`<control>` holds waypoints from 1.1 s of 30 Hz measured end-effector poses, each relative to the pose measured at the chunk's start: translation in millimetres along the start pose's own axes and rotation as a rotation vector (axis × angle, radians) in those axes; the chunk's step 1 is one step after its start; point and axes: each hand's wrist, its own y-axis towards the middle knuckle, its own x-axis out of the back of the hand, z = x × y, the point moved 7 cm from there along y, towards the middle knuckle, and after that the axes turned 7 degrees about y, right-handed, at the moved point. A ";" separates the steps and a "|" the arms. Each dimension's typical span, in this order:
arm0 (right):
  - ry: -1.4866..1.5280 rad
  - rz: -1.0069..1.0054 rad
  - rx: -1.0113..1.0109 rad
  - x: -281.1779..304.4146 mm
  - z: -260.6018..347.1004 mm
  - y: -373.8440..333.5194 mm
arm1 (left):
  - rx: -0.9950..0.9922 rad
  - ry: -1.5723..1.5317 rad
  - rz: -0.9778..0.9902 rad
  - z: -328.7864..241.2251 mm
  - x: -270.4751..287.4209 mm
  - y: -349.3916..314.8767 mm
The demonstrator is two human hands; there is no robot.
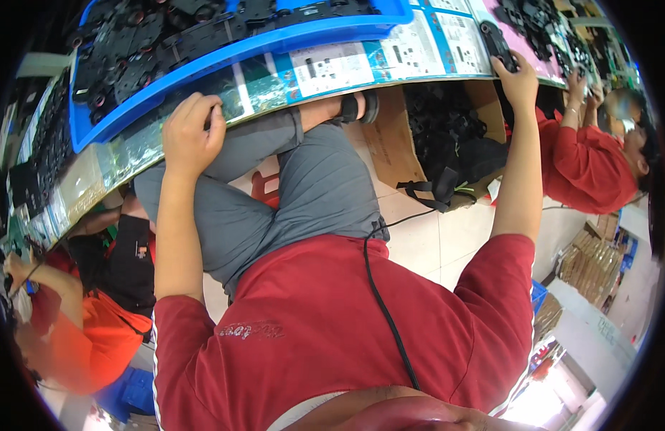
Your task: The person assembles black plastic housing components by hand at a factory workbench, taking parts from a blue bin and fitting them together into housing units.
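At the table's right part, my right hand (519,80) has its fingers closed on the near end of a long black plastic part (496,43), which lies at the table edge. My left hand (192,135) is curled at the front edge, close to the blue bin (257,49). A dark spot shows between its thumb and forefinger; whether that is a small part or a shadow I cannot make out. Many black moulded plastic parts (196,44) fill the bin.
Printed sheets (332,70) lie under clear film on the table (264,90). More black parts (530,29) are piled at the far right. Below stands a cardboard box (393,136) of black pieces. Co-workers sit right (587,169) and left (113,337). A black cable (379,287) crosses my shirt.
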 end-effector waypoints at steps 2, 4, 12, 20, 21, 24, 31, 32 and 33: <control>-0.058 -0.080 0.028 9.5 12.1 -25.0 | -0.033 -0.117 -0.043 -5.3 1.5 1.1; 0.127 -0.023 -0.061 12.0 43.8 -60.2 | 0.138 -0.231 -0.019 -6.9 -5.2 -14.1; 0.958 0.314 -0.027 -29.9 218.5 -218.6 | 0.475 -1.476 0.430 -109.6 -68.7 -86.9; 0.725 0.271 0.574 -43.8 350.0 -245.2 | 0.813 -1.658 0.012 -69.0 -52.5 -97.9; 0.743 0.281 0.587 -45.9 354.8 -246.5 | 0.864 -1.635 -0.016 -56.0 -40.8 -100.5; 0.749 0.371 0.725 -50.2 370.1 -257.6 | 0.925 -1.522 -0.190 -3.0 10.9 -115.1; 0.685 0.533 0.553 -158.7 305.8 -282.5 | 0.907 -0.852 -0.496 144.5 124.1 -178.0; 0.732 0.574 0.410 -164.2 303.2 -277.0 | 0.945 -0.766 -0.469 173.2 135.6 -192.7; 0.767 0.612 0.257 -169.1 297.5 -274.4 | 0.932 -0.770 -0.456 190.0 146.2 -196.9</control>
